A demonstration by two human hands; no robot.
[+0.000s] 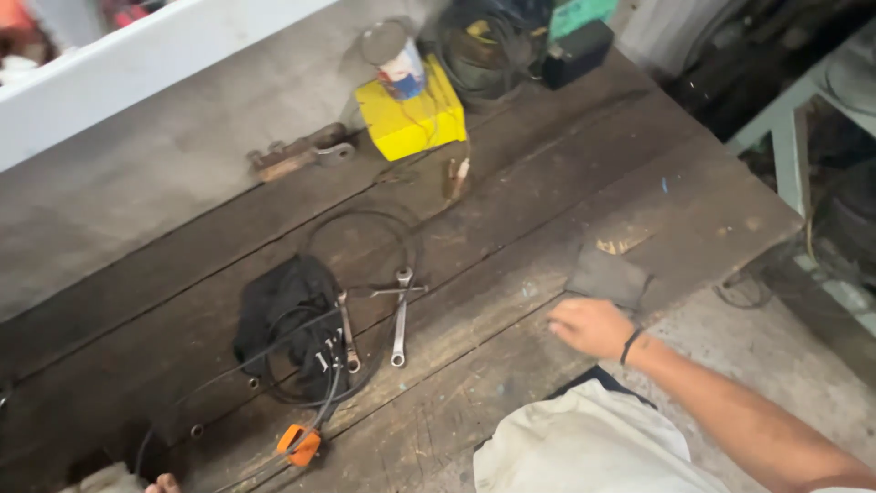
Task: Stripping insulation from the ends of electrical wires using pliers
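Right hand (591, 326) lies flat on the dark wooden surface (566, 183), fingers loosely spread, nothing in its grip. It sits just beside a dark grey sanding pad or cloth square (609, 275), fingertips close to its near edge; can't tell if they touch. The pad lies flat near the surface's corner, within easy arm range. Black band on that wrist.

Left hand (164, 483) shows only as a sliver at the bottom edge; can't tell how its grip stands.

Mid-surface: two combination spanners, one long (400, 318), one shorter (348, 332), laid side by side next to a crumpled black rag (285, 306), with a black cable (365, 228) looped around and over them. Looks like tools parked together where they were used. The cable ends at an orange plug-like piece (299, 443) near the front edge.

Back of the surface: a yellow rectangular box (412, 119) with a small cylindrical can (399, 62), white with red and blue label bands, standing on top of it. Next to it a coil of dark hose or cable (484, 46), a black box (578, 50), and a green card-like package (577, 13) at the top edge. A rusty clamp-like part (299, 153) lies left of the yellow box.
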